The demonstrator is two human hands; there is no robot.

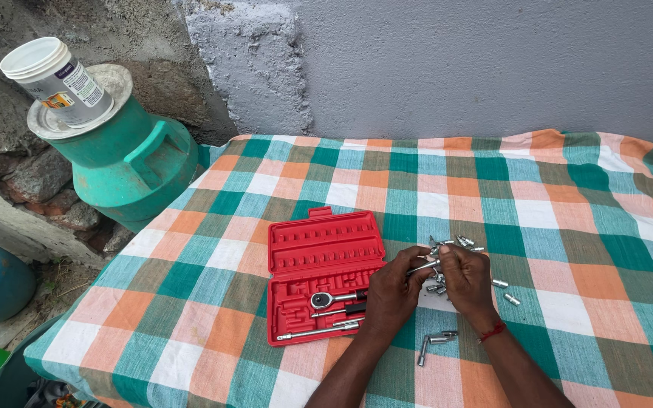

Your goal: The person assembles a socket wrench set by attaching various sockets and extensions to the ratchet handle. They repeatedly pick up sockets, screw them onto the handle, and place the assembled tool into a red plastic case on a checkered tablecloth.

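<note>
Metal bar (423,267) lies just right of the frame's centre, pinched between both hands: the left hand (391,291) has its fingers (410,257) closed on the near end, and the right hand (466,278) is closed on the other end. Its long axis runs nearly level, tilted up slightly toward the right. Loose sockets (459,243) are scattered just beyond and beside the hands. An open red tool case (319,272) sits touching the left hand's side. The checked cloth (553,219) on the bench stretches wide and open to the right.
</note>
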